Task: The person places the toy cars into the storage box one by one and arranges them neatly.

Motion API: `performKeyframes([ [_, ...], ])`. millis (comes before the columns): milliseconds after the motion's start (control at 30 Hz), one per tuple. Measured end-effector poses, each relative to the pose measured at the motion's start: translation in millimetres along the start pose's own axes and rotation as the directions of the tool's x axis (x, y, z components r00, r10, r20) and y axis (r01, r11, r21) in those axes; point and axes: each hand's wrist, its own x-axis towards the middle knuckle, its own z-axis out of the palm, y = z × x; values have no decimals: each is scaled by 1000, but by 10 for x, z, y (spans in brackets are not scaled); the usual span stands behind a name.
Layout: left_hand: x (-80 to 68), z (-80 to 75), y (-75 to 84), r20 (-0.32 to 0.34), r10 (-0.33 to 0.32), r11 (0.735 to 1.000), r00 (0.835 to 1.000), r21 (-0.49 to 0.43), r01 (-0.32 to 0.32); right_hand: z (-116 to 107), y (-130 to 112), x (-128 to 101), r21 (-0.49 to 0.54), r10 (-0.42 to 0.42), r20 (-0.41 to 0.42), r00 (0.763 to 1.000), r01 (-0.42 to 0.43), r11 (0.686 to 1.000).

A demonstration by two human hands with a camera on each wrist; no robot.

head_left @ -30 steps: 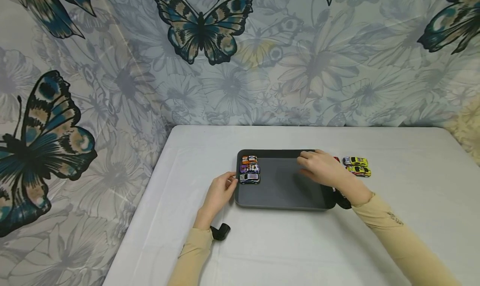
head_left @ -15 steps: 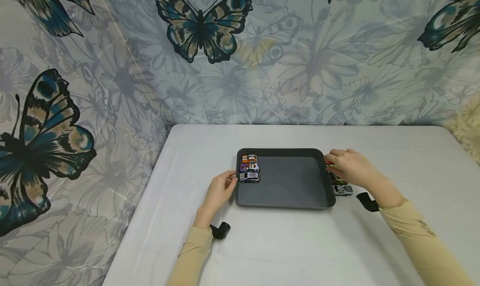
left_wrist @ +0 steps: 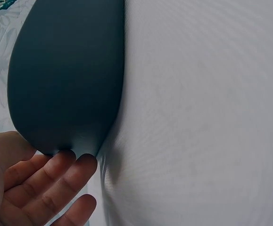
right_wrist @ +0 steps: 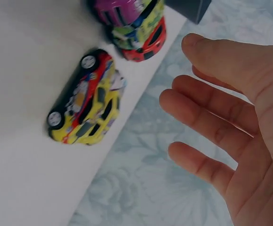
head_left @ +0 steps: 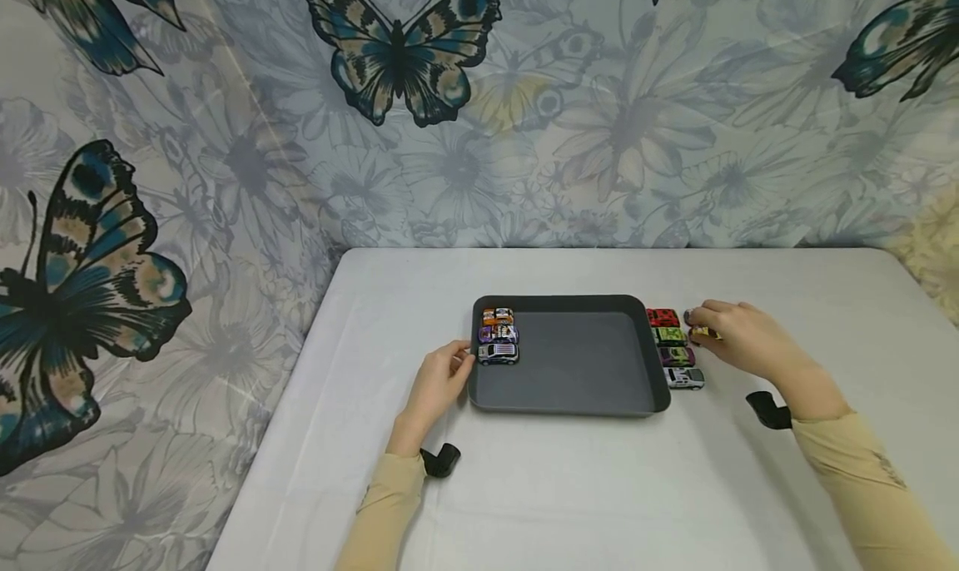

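A dark grey tray [head_left: 577, 363] lies mid-table, with three toy cars [head_left: 498, 335] lined up along its left side. My left hand [head_left: 442, 378] rests at the tray's left edge, and its straight fingers [left_wrist: 56, 176] touch the tray's outer wall [left_wrist: 65, 75]. My right hand [head_left: 737, 334] hovers to the right of the tray, over yellow toy cars [head_left: 705, 333]. The right wrist view shows that hand's fingers [right_wrist: 211, 117] spread and holding nothing, apart from a yellow car [right_wrist: 86, 106]. A column of several cars [head_left: 673, 346] stands between the tray and this hand.
The table [head_left: 584, 488] has a white cloth, and its left edge falls away by my left arm. A butterfly-print curtain [head_left: 479, 113] hangs behind and to the left. Black straps sit at both wrists [head_left: 440, 460].
My right hand has travelled rightward from above the tray, past the column of cars, to the yellow cars. The left hand has stayed at the tray's edge.
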Motion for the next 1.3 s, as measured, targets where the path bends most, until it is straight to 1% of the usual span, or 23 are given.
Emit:
performKeyframes([
  [233,-9,9,1,2,-2,1000,1000,6,2,16,118,-136,-15,38,4,999,-37,999],
  [533,-11,-10,18,9,-11,1000,1000,-1,11,11,221,-245,-28,132,55,990,-131,991],
  [667,-9,-6,19,7,-7,1000,1000,4,7,23,257,-277,-30,168,61,984,-167,986],
  [767,-7,-2,15,4,-1,1000,1000,6,1,34,284,-300,-28,182,58,982,-180,983],
  [933,-13,-9,15,1,6,1000,1000,5,-6,58,322,-320,-20,173,49,984,-172,985],
  [1000,-15,-13,20,4,3,1000,1000,5,-3,67,332,-328,-19,177,57,983,-176,984],
  [1167,-15,-16,30,16,-14,1000,1000,1,14,91,353,-347,-20,215,101,971,-214,977],
  [1300,-11,-17,30,21,-20,1000,1000,6,20,105,368,-354,-13,236,117,965,-236,972],
])
